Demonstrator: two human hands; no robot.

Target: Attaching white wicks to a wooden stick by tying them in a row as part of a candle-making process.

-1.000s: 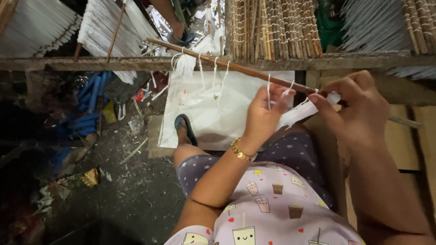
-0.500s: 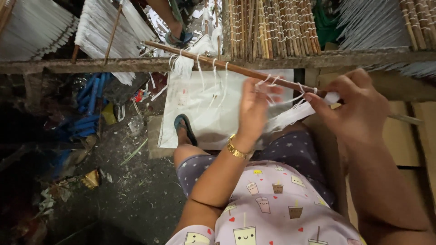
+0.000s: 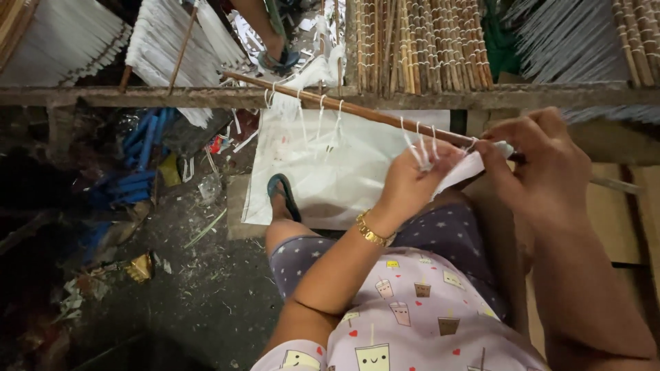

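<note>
Item: long brown stick [image 3: 357, 110], lying slantwise across a weathered wooden beam [image 3: 137, 96], its far end toward the upper left, its near end at the person's hands. White string loops [image 3: 320, 113] hang from it at intervals, some bunched near the far end, three more close to the hands. Left hand [image 3: 412, 182]: raised under the stick, fingers closed on the nearest loops. Right hand [image 3: 543, 165]: fingers pinched narrow on a bundle of white strips [image 3: 467, 168] that runs between both hands, just below the stick's near end. Gold bracelet [image 3: 371, 233] on the left wrist. Below the stick: white sheet [image 3: 330, 178] spread on the floor, a foot in a dark sandal [image 3: 282, 192] at its near edge. Beyond the beam: bamboo slat mat [image 3: 419, 41] and stacks of white strips [image 3: 172, 41]. Left of the sheet: blue plastic pieces [image 3: 141, 158] and scattered litter on the dark floor [image 3: 206, 295].
</note>
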